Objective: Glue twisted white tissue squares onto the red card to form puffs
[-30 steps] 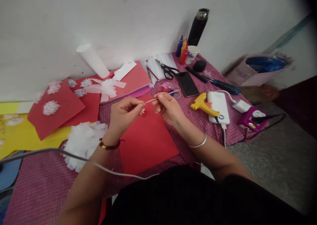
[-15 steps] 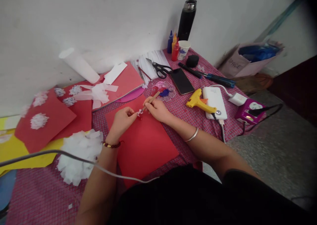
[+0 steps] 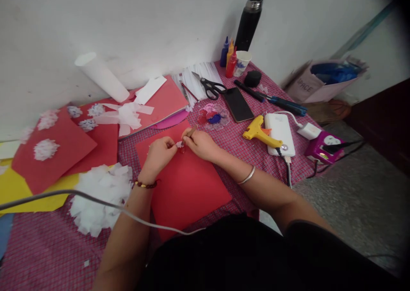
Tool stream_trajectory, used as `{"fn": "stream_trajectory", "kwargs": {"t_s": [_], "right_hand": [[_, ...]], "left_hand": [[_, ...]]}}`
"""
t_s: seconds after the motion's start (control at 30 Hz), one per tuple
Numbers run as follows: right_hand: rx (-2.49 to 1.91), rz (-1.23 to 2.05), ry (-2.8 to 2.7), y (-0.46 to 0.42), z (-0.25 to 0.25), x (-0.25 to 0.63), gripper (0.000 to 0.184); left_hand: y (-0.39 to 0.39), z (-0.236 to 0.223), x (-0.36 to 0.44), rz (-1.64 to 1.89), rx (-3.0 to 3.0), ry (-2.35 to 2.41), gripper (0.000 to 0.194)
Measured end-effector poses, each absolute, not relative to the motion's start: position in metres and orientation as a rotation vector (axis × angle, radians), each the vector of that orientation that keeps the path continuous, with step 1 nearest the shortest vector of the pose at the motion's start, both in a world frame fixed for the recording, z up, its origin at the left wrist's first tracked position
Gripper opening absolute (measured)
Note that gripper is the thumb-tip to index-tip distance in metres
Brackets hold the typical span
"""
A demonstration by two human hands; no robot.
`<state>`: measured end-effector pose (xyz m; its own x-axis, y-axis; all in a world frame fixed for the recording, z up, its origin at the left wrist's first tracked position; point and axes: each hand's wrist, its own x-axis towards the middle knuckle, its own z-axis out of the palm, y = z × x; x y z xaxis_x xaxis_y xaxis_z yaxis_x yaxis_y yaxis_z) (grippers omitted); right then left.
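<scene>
Over a red paper sheet [image 3: 188, 188], my left hand [image 3: 159, 156] is pinched at a small crumpled piece of white paper [image 3: 180, 144]. My right hand [image 3: 201, 144] is closed around a short brown stick [image 3: 191, 131], whose upper end juts out above the fingers. The stick's lower end is hidden by the hand. Both hands' fingertips nearly meet at the paper piece, just above the sheet's upper part. Beyond them, a clear palette with pink, red and blue paint [image 3: 214, 117] rests on the checked cloth.
A pile of white paper squares [image 3: 99, 197] lies left of my left forearm, with a grey cable [image 3: 112, 205] crossing above it. Red sheets with paper flowers [image 3: 46, 149] lie further left. Scissors [image 3: 209, 87], a phone [image 3: 238, 104] and a yellow glue gun [image 3: 261, 132] lie right.
The brown stick has tipped and less of it shows above my right hand. My fingertips have come closer together at the white paper piece. The view has shifted slightly.
</scene>
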<state>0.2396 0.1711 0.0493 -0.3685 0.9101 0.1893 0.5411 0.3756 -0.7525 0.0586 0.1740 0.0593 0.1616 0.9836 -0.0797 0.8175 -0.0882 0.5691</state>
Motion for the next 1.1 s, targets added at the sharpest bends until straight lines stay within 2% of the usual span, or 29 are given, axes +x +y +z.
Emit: {"fn": "stream_trajectory", "kwargs": {"t_s": [0.17, 0.3, 0.43, 0.53, 0.63, 0.87, 1.1], "right_hand": [[-1.212, 0.839, -2.063, 0.169, 0.054, 0.239, 0.022], [-1.157, 0.810, -1.837, 0.170, 0.057, 0.246, 0.018], [-1.126, 1.047, -1.463, 0.175, 0.047, 0.251, 0.016], [-1.106, 1.194, -1.366, 0.179, 0.036, 0.250, 0.016], [-1.118, 1.093, -1.493, 0.179, 0.030, 0.245, 0.014], [-1.254, 0.796, -1.921, 0.176, 0.042, 0.237, 0.019], [-1.309, 0.585, -2.262, 0.167, 0.061, 0.230, 0.026]], "left_hand": [[0.174, 0.061, 0.059, 0.402, 1.979, 1.646, 0.020], [0.174, 0.061, 0.059, 0.428, 1.939, 1.639, 0.022], [0.171, 0.079, 0.049, 0.535, 1.810, 1.619, 0.019], [0.164, 0.102, 0.035, 0.784, 1.636, 1.663, 0.016], [0.157, 0.111, 0.028, 0.876, 1.641, 1.698, 0.015], [0.154, 0.081, 0.031, 0.682, 1.844, 1.604, 0.021], [0.144, 0.084, 0.016, 0.688, 1.881, 1.719, 0.024]]}}
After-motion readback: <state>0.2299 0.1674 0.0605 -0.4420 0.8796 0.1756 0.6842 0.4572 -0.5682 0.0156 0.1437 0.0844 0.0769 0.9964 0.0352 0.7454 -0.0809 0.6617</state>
